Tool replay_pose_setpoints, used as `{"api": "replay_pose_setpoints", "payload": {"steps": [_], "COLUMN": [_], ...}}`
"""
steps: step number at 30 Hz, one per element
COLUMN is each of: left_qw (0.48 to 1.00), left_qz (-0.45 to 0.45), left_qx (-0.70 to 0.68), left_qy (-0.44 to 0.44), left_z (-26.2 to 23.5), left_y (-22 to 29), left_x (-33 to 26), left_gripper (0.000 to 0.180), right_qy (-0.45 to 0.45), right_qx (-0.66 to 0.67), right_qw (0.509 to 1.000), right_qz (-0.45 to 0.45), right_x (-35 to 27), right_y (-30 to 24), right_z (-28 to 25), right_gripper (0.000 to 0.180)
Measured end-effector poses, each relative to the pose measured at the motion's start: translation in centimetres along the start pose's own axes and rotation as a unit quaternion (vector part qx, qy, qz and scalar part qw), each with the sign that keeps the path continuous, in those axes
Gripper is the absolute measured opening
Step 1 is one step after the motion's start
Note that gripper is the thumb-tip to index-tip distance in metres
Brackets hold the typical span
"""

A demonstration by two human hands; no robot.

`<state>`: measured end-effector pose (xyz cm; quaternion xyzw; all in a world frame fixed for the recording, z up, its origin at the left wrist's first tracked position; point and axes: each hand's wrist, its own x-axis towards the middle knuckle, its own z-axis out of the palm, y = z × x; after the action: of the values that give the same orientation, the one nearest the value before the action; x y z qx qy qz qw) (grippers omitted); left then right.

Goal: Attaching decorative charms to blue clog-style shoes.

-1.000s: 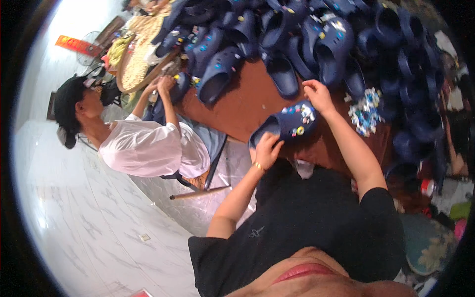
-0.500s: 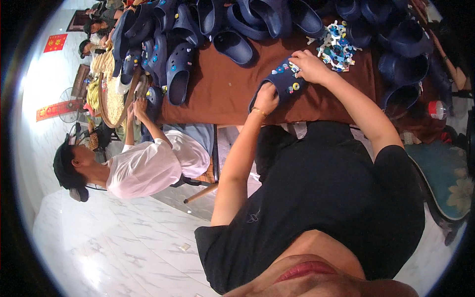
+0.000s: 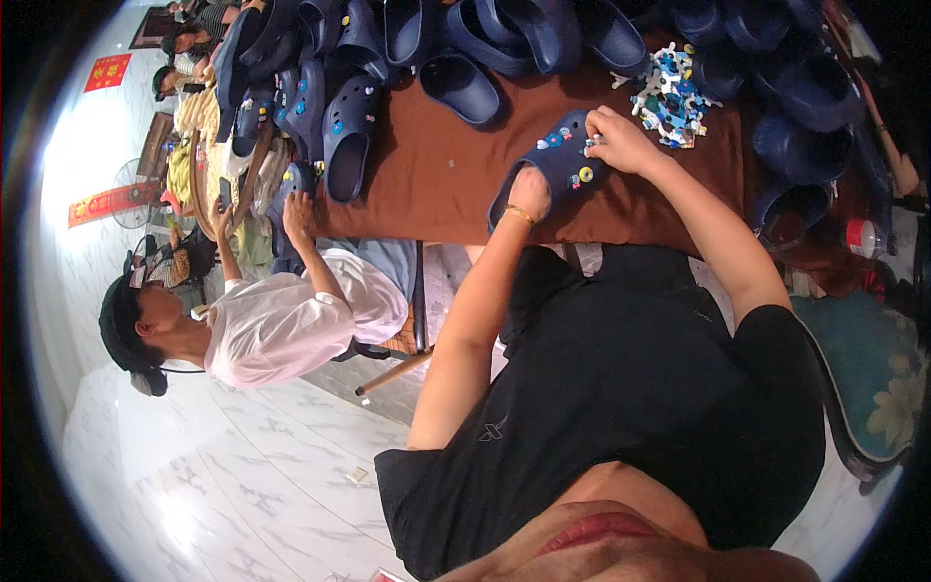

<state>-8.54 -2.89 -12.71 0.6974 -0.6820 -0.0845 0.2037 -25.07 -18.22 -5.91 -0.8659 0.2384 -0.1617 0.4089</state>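
Observation:
A navy blue clog (image 3: 555, 160) with small colourful shoe charms on its holed upper lies on the brown cloth (image 3: 407, 179) in front of me. My left hand (image 3: 529, 188) reaches into the clog through its opening, its fingers hidden under the upper. Over the toe, the fingers of my right hand (image 3: 621, 142) are pinched together on a small pale shoe charm (image 3: 593, 145) at the clog's surface; its shape is mostly covered. Just beyond that hand is a loose pile of white, blue and black charms (image 3: 671, 97).
Several navy clogs (image 3: 462, 89) crowd the table's far side, more (image 3: 800, 145) at the right. A person in a white shirt (image 3: 291, 315) sits at the left, hands near another clog. A plastic bottle (image 3: 861, 238) lies at the right edge; a teal chair (image 3: 863, 364) stands below.
My left hand has gone deeper into the clog. My right hand has shifted slightly right and down, its fingers now pinched at the upper. The person's hands at the left have moved apart.

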Motion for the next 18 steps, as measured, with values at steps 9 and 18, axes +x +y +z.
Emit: {"api": "replay_pose_setpoints", "payload": {"steps": [9, 18], "left_qw": [0.993, 0.994], "left_qz": [-0.047, -0.042], "left_qx": [-0.031, -0.047], "left_qy": [-0.104, -0.088], "left_z": [0.1, -0.1], "left_y": [0.0, -0.8], "left_x": [0.5, 0.7], "left_gripper": [0.046, 0.043], "right_qy": [-0.019, -0.069], "right_qx": [-0.174, -0.123], "right_qw": [0.983, 0.988], "right_qz": [-0.052, -0.061], "right_x": [2.5, 3.1], "right_y": [-1.9, -2.6], "right_z": [2.2, 1.4], "right_gripper": [0.022, 0.019]}}
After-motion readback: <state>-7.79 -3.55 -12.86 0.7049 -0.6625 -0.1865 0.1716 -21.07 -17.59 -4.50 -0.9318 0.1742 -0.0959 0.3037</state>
